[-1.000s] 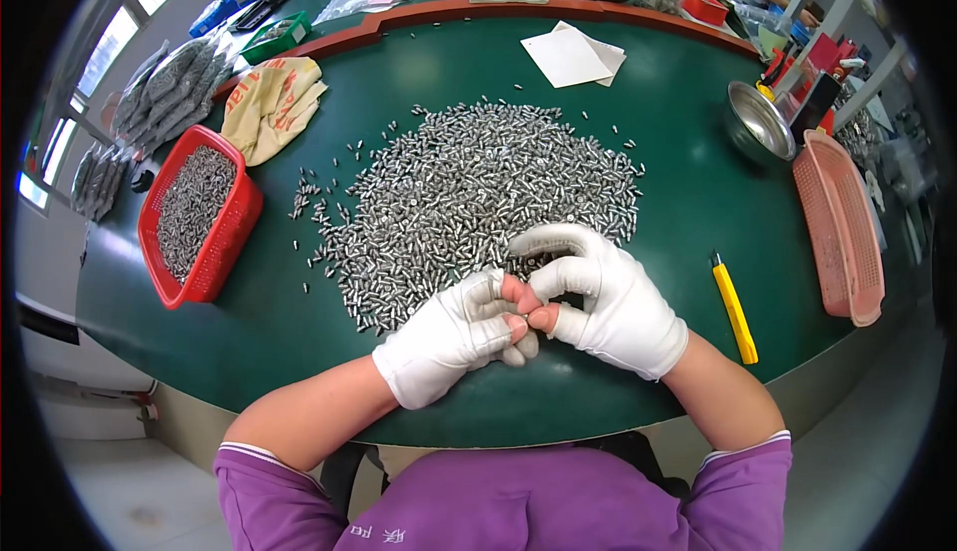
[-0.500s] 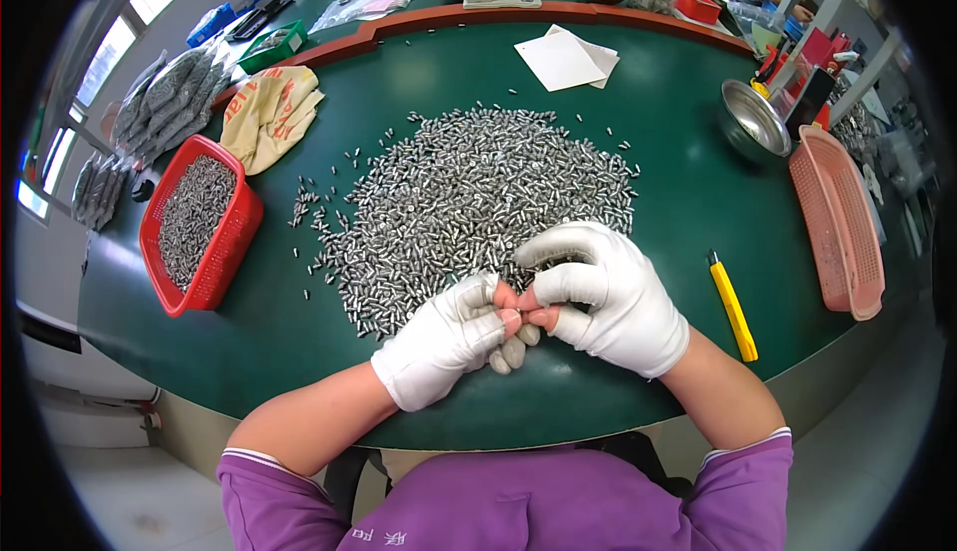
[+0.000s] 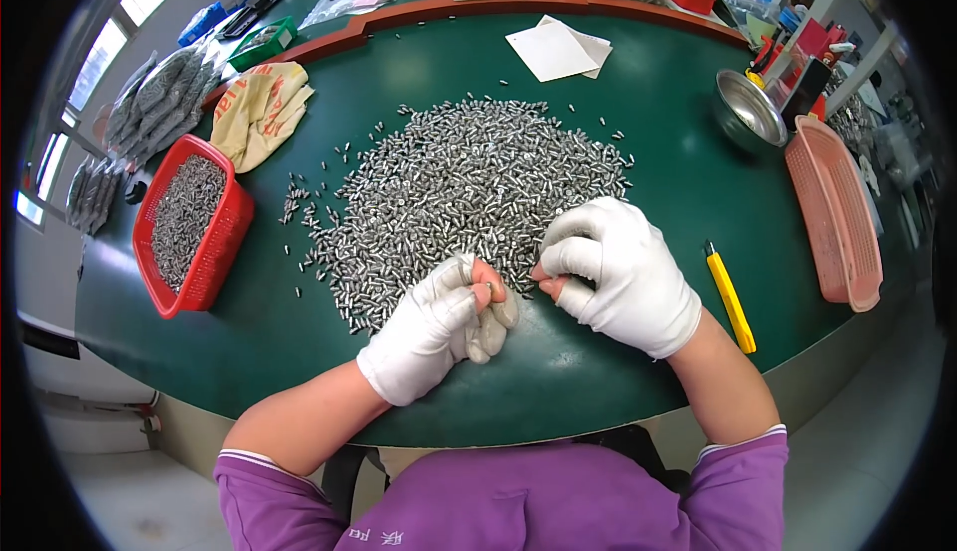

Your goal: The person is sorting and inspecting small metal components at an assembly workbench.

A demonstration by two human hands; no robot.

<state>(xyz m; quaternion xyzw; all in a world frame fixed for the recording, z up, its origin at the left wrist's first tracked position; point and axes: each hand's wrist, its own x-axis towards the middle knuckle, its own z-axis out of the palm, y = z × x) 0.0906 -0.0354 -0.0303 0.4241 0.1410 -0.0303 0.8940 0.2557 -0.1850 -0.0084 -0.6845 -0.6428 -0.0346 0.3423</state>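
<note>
A broad heap of small silvery metal pieces [image 3: 469, 182], short and bullet-shaped, covers the middle of the green table. White gloves with bare thumb and index fingertips cover both hands. At the heap's near edge, my left hand [image 3: 429, 322] is closed, thumb pressed to index finger; whatever sits between them is too small to make out. A little to its right, my right hand [image 3: 623, 277] is closed in a pinch beside the lower right edge of the heap. Its fingertips nearly meet, and I cannot make out what they hold.
A red basket [image 3: 221, 242] of similar pieces stands left, near a beige cloth sack [image 3: 261, 118] and grey bags [image 3: 164, 103]. Right of my hand lies a yellow utility knife [image 3: 731, 302], with a pink basket [image 3: 835, 217] and metal bowl [image 3: 748, 113] beyond. White papers [image 3: 558, 51] lie behind the heap.
My hands were together at the fingertips and are now apart. The left has shifted slightly left, the right slightly right and up toward the heap's edge.
</note>
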